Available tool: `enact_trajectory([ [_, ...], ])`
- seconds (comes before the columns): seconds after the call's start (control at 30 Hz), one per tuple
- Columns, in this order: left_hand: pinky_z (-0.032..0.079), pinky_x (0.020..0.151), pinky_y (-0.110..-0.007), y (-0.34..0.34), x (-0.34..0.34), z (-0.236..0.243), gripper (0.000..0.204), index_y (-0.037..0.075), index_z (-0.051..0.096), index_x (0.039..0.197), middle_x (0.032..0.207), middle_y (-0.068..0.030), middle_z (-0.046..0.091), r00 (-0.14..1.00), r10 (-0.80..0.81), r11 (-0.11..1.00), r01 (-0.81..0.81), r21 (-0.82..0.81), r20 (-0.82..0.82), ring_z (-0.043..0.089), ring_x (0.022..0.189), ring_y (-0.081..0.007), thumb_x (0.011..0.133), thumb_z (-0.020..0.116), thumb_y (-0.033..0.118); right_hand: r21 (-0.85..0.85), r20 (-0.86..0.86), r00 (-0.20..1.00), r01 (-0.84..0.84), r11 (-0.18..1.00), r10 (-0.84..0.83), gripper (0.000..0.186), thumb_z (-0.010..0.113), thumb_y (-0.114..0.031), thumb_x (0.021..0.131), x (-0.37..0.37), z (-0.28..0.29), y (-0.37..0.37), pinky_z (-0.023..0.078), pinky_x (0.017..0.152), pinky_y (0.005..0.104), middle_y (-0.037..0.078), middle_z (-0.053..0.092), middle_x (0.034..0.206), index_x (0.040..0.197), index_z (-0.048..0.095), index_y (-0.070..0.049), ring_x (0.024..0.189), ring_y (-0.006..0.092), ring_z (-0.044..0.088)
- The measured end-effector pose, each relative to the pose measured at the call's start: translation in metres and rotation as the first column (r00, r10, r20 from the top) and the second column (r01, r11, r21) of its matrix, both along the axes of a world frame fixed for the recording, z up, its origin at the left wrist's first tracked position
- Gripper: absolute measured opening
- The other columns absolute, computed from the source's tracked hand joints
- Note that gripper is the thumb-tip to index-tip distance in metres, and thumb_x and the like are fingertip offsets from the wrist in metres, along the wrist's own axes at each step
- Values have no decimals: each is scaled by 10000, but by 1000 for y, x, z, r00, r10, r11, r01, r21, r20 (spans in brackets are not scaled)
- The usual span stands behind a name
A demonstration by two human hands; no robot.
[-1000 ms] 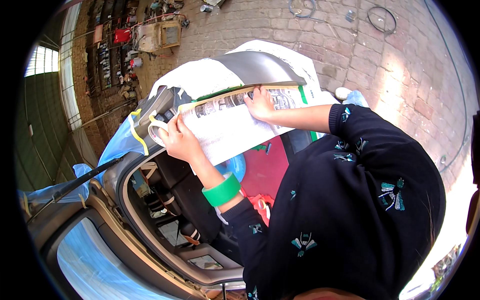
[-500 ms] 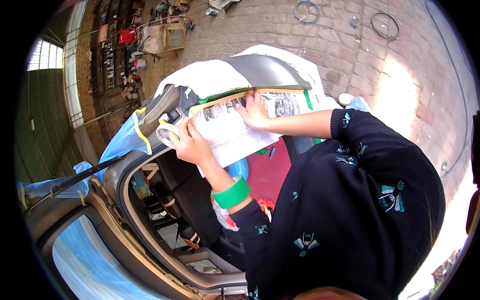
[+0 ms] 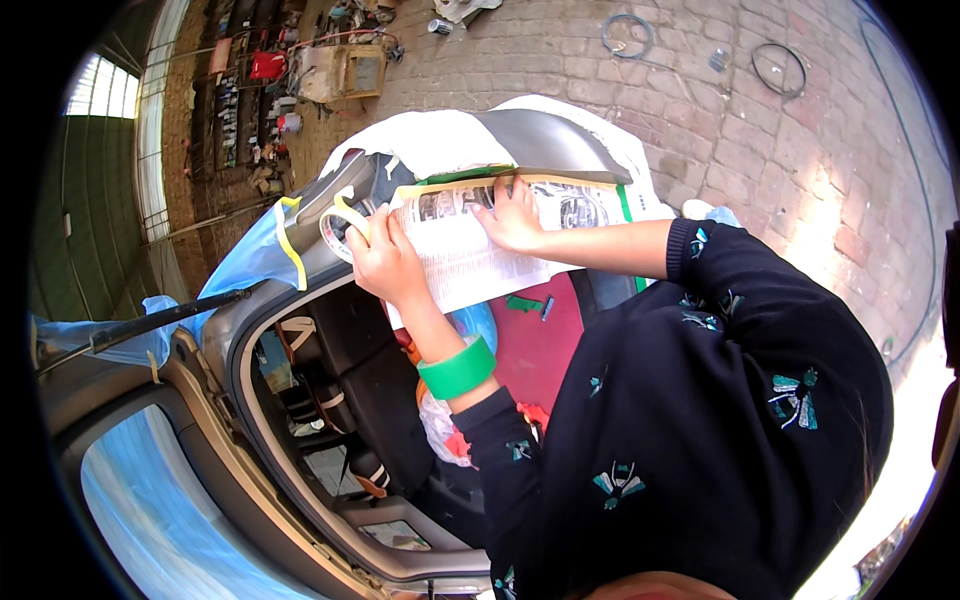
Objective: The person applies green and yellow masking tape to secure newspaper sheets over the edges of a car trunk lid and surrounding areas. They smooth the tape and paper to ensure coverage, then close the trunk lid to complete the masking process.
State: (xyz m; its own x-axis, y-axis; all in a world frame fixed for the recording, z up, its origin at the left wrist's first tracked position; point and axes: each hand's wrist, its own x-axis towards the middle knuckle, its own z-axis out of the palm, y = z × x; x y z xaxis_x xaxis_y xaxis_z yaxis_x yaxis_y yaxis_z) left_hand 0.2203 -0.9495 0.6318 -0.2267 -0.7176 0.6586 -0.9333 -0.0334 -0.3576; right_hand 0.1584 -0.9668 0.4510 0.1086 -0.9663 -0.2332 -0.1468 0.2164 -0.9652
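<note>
My left hand (image 3: 388,262) is closed on a roll of cream masking tape (image 3: 334,238) at the left end of a printed newspaper sheet (image 3: 470,262). My right hand (image 3: 512,222) lies on the sheet with its fingers stretched out, near the far edge. Yellowish tape (image 3: 570,181) runs along that edge, beside the grey bodywork (image 3: 548,134) at the car's open rear. A strip of green tape (image 3: 624,203) crosses the sheet's right part. Around my left wrist sits a roll of green tape (image 3: 460,371). The fingertips of my left hand are partly hidden.
White covering (image 3: 425,140) drapes over the bodywork. Blue plastic film (image 3: 250,250) hangs at the left, by a black strut (image 3: 170,325). Below the sheet is the boot with a red floor panel (image 3: 540,340) and a plastic bag (image 3: 440,425). Brick paving (image 3: 680,90) lies beyond.
My left hand has shifted away from me with the tape roll, and the sheet's left end has gone with it. My right hand stays on the paper. The whole view has shifted slightly.
</note>
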Motion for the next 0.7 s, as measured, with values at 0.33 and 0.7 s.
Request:
enact_trajectory([
  [0.33, 456, 518, -362, 36, -6, -28, 179, 132, 716, 905, 746, -59, 553, 974, -206, 970, 215, -112, 90, 587, 621, -260, 730, 740, 102, -75, -49, 990, -133, 988, 129, 819, 499, -508, 873, -10, -1, -1, 153, 1114, 512, 368, 160, 1440, 1441, 227, 16, 1345, 475, 194],
  [0.7, 456, 526, -359, 57, -10, -41, 154, 93, 689, 870, 747, -57, 547, 977, -211, 972, 213, -96, 36, 582, 630, -247, 731, 701, 28, -117, -120, 985, -141, 983, 127, 805, 510, -492, 874, -11, -3, -1, 230, 1089, 505, 385, 213, 1403, 1443, 230, 3, 1300, 502, 263],
])
